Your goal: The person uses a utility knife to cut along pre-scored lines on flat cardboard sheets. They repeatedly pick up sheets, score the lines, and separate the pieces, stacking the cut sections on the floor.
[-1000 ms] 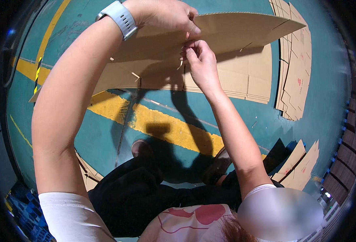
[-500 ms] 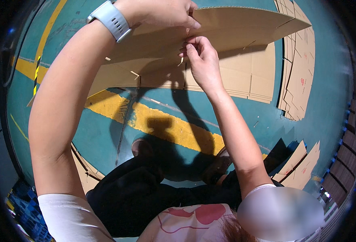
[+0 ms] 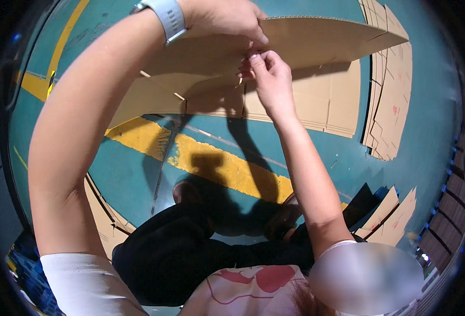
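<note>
A raised brown corrugated cardboard sheet (image 3: 316, 39) stands tilted over a stack of flat cardboard (image 3: 295, 95) on the floor. My left hand (image 3: 232, 22), with a pale-banded watch (image 3: 168, 19) on its wrist, grips the sheet's upper edge, fingers curled over it. Just below, my right hand (image 3: 272, 73) is closed in a pinch against the sheet's face, near the left fingertips. What lies in the pinch is too small to make out. A short pale sliver (image 3: 240, 81) shows under the right fingers. Shadows of both arms fall across the cardboard.
More slotted cardboard sheets (image 3: 393, 100) lie stacked at the right. Other cardboard pieces (image 3: 385, 216) are at lower right, and another pile (image 3: 106, 216) at lower left. A worn yellow stripe (image 3: 232, 168) crosses the green floor before my feet.
My left hand and the sheet's upper edge have come slightly lower in view. The right hand has shifted a little rightward, and its fingertips are now closer to the left ones.
</note>
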Available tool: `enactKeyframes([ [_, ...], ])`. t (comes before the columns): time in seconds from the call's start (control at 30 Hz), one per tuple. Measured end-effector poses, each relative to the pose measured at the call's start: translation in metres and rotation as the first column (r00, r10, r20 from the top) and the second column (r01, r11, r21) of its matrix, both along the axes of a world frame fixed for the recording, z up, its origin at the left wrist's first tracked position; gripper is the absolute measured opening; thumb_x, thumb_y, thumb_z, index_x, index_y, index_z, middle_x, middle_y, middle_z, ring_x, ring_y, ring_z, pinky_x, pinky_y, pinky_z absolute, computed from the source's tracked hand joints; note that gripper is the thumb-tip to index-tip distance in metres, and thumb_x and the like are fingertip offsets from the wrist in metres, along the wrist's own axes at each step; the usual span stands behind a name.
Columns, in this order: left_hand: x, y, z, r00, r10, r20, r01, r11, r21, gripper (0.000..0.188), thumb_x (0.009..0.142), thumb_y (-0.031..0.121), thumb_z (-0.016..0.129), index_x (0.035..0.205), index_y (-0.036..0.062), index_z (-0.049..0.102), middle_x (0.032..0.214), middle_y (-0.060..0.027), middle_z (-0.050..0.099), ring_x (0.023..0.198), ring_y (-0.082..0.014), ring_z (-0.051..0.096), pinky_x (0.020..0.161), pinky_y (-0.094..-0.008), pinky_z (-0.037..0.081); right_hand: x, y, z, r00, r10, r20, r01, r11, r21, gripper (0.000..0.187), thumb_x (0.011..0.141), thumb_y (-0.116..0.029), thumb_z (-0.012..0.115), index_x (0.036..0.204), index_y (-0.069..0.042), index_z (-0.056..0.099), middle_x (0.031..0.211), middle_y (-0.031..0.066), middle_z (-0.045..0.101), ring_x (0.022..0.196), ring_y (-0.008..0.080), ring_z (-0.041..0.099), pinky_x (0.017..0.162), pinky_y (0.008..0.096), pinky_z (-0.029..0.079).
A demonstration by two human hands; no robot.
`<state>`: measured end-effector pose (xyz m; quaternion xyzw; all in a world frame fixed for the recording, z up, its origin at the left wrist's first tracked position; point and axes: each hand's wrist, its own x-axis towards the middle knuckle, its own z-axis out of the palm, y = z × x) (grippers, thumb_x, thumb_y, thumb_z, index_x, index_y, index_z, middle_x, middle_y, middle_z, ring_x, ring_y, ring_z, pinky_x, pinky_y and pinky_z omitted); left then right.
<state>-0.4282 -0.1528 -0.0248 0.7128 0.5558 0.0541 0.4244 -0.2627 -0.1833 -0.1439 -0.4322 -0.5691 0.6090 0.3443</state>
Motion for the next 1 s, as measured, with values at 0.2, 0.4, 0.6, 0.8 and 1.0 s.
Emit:
enactKeyframes([
  [0.2, 0.007, -0.011, -0.011, 0.990, 0.142, 0.018, -0.143, 0.981, 0.133, 0.044, 0.092, 0.037, 0.053, 0.101, -0.0038, 0.065, 0.085, -0.0127, 0.065, 0.077, -0.0163, 0.056, 0.077, -0.0314, 0.045, -0.004, 0.010, 0.028, 0.999, 0.030, -0.018, -0.034, 0.946, -0.322, 0.019, 0.095, -0.013, 0.051, 0.090, 0.004, 0.057, 0.078, 0.0117, 0.063, 0.065, 0.0161, 0.063, 0.058, 0.0280, 0.056],
  [0.4, 0.005, -0.013, -0.012, 0.996, 0.078, -0.031, -0.069, 0.975, 0.211, 0.047, 0.093, 0.041, 0.051, 0.099, -0.0041, 0.064, 0.084, -0.0159, 0.064, 0.074, -0.0210, 0.056, 0.074, -0.0342, 0.046, -0.005, 0.008, 0.038, 1.000, 0.015, -0.008, -0.017, 0.921, -0.390, 0.012, 0.091, -0.004, 0.048, 0.092, 0.006, 0.055, 0.081, 0.0133, 0.063, 0.061, 0.0137, 0.058, 0.057, 0.0293, 0.056],
  [0.6, 0.013, -0.022, -0.011, 0.995, 0.076, 0.064, -0.087, 0.978, 0.190, 0.047, 0.094, 0.039, 0.048, 0.093, -0.0045, 0.064, 0.080, -0.0178, 0.064, 0.070, -0.0257, 0.057, 0.071, -0.0378, 0.046, -0.022, -0.002, 0.019, 0.956, -0.206, 0.207, 0.222, 0.974, -0.053, 0.011, 0.085, -0.006, 0.056, 0.082, 0.003, 0.060, 0.070, 0.0080, 0.062, 0.062, 0.0143, 0.058, 0.054, 0.0298, 0.047],
  [0.8, 0.017, -0.013, -0.012, 0.994, 0.103, 0.023, -0.106, 0.981, 0.160, 0.050, 0.094, 0.043, 0.048, 0.092, -0.0053, 0.063, 0.076, -0.0166, 0.062, 0.068, -0.0224, 0.055, 0.068, -0.0371, 0.046, -0.020, -0.021, -0.002, 0.902, -0.363, 0.236, 0.098, 0.702, 0.705, 0.009, 0.074, -0.005, 0.059, 0.081, 0.000, 0.058, 0.075, 0.0170, 0.059, 0.071, 0.0367, 0.058, 0.065, 0.0432, 0.047],
  [1.0, -0.006, -0.030, -0.005, 0.984, 0.088, -0.152, -0.048, 0.967, 0.250, 0.058, 0.092, 0.052, 0.050, 0.095, -0.0048, 0.063, 0.069, -0.0133, 0.057, 0.064, -0.0193, 0.048, 0.063, -0.0362, 0.043, 0.016, -0.058, -0.048, 0.641, 0.322, 0.697, -0.707, 0.600, 0.374, 0.015, 0.079, -0.017, 0.067, 0.088, -0.007, 0.063, 0.076, 0.0108, 0.062, 0.073, 0.0321, 0.061, 0.066, 0.0416, 0.050],
])
